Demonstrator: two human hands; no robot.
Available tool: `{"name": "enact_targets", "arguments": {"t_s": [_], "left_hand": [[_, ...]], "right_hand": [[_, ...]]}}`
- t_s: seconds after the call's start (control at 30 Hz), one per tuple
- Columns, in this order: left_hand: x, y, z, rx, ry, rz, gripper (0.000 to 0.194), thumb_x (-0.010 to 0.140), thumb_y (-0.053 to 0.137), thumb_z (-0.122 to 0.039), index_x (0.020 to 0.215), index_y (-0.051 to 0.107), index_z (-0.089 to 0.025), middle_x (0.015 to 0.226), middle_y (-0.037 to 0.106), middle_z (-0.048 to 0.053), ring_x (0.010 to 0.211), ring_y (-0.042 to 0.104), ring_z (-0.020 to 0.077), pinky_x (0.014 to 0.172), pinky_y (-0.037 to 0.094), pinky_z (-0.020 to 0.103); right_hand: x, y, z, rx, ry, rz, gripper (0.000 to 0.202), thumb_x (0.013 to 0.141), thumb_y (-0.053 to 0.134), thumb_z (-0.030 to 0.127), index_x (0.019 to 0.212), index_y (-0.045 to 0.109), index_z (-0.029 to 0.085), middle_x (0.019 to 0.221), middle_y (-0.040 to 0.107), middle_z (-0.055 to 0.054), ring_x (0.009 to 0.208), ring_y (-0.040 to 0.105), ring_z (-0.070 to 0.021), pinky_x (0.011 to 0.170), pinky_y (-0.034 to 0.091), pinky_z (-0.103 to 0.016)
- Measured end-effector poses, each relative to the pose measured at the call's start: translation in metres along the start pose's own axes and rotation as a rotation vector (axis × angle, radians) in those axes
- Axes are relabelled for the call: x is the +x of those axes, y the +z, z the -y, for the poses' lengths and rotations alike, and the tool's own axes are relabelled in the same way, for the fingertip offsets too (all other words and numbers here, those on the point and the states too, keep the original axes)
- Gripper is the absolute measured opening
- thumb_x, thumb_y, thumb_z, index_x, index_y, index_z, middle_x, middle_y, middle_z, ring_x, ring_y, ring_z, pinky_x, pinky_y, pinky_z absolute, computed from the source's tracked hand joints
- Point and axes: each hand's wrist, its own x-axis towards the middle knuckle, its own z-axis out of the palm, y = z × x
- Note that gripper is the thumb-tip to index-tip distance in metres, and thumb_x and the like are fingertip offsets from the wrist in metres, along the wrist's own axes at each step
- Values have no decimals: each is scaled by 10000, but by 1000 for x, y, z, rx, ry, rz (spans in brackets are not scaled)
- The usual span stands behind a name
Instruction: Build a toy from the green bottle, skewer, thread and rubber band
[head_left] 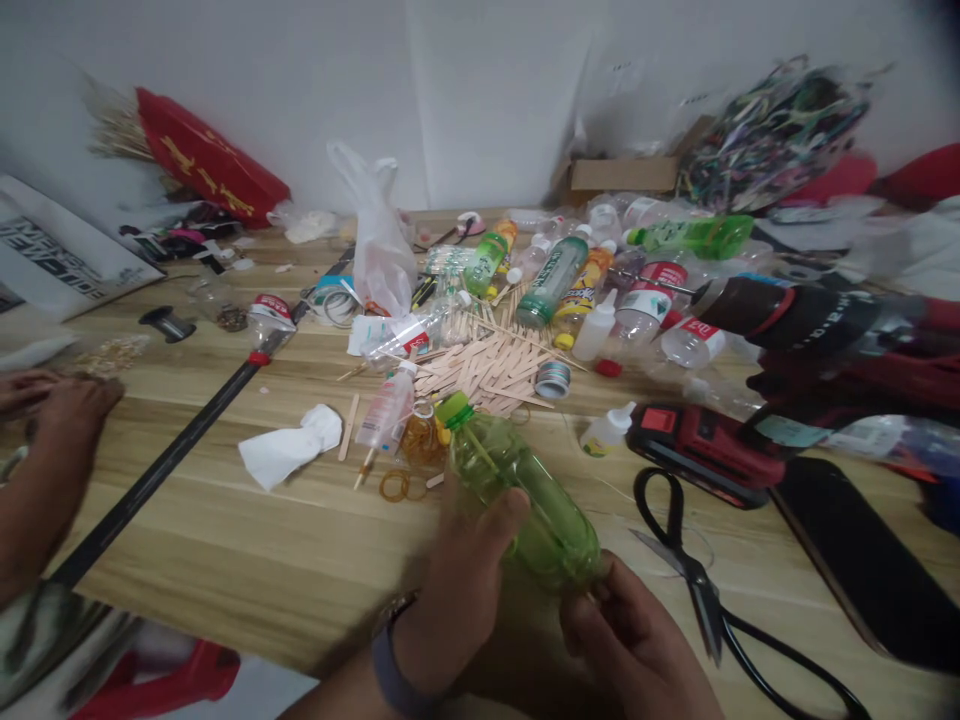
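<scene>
A clear green plastic bottle with a green cap lies tilted in my left hand, its cap pointing away to the upper left. The fingers of that hand wrap around the bottle's body, with the thumb on top. A thin pale stick shows inside near the neck. My right hand is closed at the base of the bottle, fingertips pinched together. What lies between those fingertips is hidden. Black-handled scissors lie to the right of the hands.
Beyond the bottle lie a pile of wooden sticks, rubber bands and several plastic bottles. A cordless drill and a phone are at right. At left, a black rod lies near another person's hand.
</scene>
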Motion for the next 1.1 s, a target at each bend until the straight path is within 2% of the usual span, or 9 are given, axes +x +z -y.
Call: {"name": "enact_targets", "arguments": {"t_s": [0.1, 0.33, 0.47, 0.57, 0.63, 0.73, 0.87, 0.97, 1.1], "left_hand": [[0, -3, 1, -103, -23, 27, 447, 877, 693, -492, 1257, 669, -258, 1281, 703, 77, 1283, 584, 305, 1107, 432, 425], [7, -3, -2, -360, -224, 385, 542, 806, 747, -557, 1207, 723, -193, 1178, 753, 108, 1092, 692, 283, 940, 531, 370], [10, 2, -3, -262, -183, 423, 611, 753, 793, -582, 1188, 685, -166, 1051, 765, 131, 1031, 709, 334, 891, 545, 432], [11, 4, -7, -223, -208, 334, 644, 696, 804, -648, 1132, 677, -191, 974, 766, 119, 992, 717, 340, 819, 562, 409], [11, 5, -11, -185, -209, 252, 621, 678, 809, -660, 1088, 690, -209, 1001, 760, 110, 1005, 710, 335, 815, 563, 396], [10, 6, -16, -119, -205, 197, 590, 692, 818, -624, 1113, 696, -228, 1094, 742, 100, 1049, 688, 322, 873, 545, 395], [5, 3, -15, -87, -290, 175, 563, 706, 835, -557, 1158, 691, -254, 1039, 749, 70, 949, 691, 271, 823, 528, 345], [2, -4, -14, -93, -397, 185, 421, 740, 804, -547, 1010, 752, -227, 878, 745, 51, 754, 668, 201, 664, 495, 267], [-1, -10, -17, -100, -527, 236, 415, 724, 794, -537, 976, 782, -207, 848, 746, 67, 682, 666, 187, 607, 485, 252]], "right_hand": [[2, -3, -3, -4, 62, 65, 561, 827, 607, 759, 667, 598, 221, 567, 473, 27, 525, 373, -136, 479, 304, -251], [12, -2, -17, 309, 293, 258, 689, 734, 550, 883, 583, 550, 210, 344, 372, 76, 299, 237, -59, 360, 153, -212], [16, 4, -26, 362, 288, 418, 694, 754, 499, 885, 568, 533, 218, 291, 319, 91, 256, 196, -59, 332, 143, -204], [19, 1, -25, 249, 280, 505, 709, 833, 447, 845, 622, 615, 189, 363, 417, 61, 295, 279, -66, 359, 183, -202], [22, -6, -18, 99, 255, 478, 700, 836, 473, 832, 643, 632, 179, 435, 464, 44, 345, 331, -75, 381, 218, -209], [29, -20, 3, -41, 145, 279, 598, 795, 603, 784, 670, 602, 200, 506, 452, 56, 445, 381, -103, 436, 304, -228], [37, -26, 39, -64, -68, -30, 381, 785, 770, 498, 1016, 654, 217, 619, 510, 64, 510, 447, -119, 474, 353, -236], [41, -20, 54, 13, -49, 72, 294, 793, 775, 465, 815, 639, 206, 552, 481, 67, 480, 414, -100, 451, 327, -222], [42, -17, 50, 396, 173, 202, 352, 812, 777, 507, 788, 619, 194, 508, 468, 80, 432, 342, -61, 421, 265, -183]]}}
